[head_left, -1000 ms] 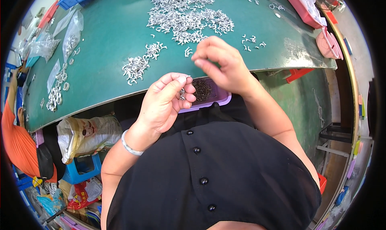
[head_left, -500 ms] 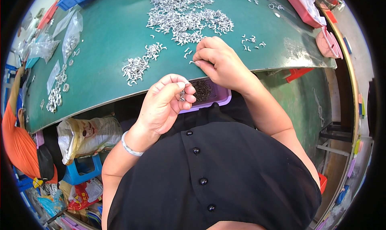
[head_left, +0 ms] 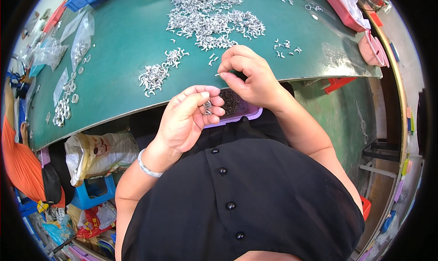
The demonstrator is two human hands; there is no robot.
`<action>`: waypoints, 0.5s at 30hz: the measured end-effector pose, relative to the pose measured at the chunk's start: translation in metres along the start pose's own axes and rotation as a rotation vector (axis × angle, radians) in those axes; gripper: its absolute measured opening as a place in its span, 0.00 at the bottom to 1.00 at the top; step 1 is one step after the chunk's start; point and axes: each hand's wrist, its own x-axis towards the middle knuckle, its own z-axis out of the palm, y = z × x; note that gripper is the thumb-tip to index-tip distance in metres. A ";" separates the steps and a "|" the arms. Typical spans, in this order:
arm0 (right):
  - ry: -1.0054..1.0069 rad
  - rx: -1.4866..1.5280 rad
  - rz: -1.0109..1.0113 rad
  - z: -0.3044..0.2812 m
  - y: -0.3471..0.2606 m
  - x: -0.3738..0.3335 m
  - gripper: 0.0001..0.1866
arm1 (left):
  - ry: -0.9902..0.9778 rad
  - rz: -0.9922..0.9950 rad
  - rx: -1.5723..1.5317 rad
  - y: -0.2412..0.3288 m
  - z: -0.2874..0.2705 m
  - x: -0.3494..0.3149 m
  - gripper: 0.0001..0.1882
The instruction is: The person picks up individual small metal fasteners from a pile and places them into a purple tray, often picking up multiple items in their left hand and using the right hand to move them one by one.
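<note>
My left hand (head_left: pixel 187 119) is curled at the green table's near edge, its fingertips pinching small silver metal pieces (head_left: pixel 207 107). My right hand (head_left: pixel 248 74) hovers just above it, thumb and forefinger pinched on a tiny metal part (head_left: pixel 218 74) over the table. Between and below the hands sits a purple tray (head_left: pixel 237 110) of small dark rings on my lap. A small heap of silver clips (head_left: pixel 157 74) lies left of my right hand, and a big heap (head_left: pixel 210 14) lies farther back.
The green table (head_left: pixel 123 37) carries clear plastic bags of parts (head_left: pixel 80 42) and loose rings (head_left: pixel 64 106) at left, and pink trays (head_left: pixel 346 10) at far right. A printed sack (head_left: pixel 98 153) and blue stool stand under the table at left. An orange-clothed person (head_left: pixel 18 160) sits far left.
My right hand has dropped from a raised position toward the table edge, closer to my left hand, still pinching. My left hand has stayed put.
</note>
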 end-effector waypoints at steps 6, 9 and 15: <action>-0.054 0.227 -0.022 -0.004 -0.008 -0.003 0.06 | 0.026 -0.009 0.020 0.000 0.005 0.001 0.13; -0.094 0.224 -0.051 -0.006 -0.012 -0.003 0.06 | 0.023 0.009 -0.003 -0.002 0.004 0.002 0.12; -0.038 0.096 -0.018 -0.011 0.006 0.008 0.04 | 0.016 0.027 0.029 -0.004 -0.002 0.002 0.08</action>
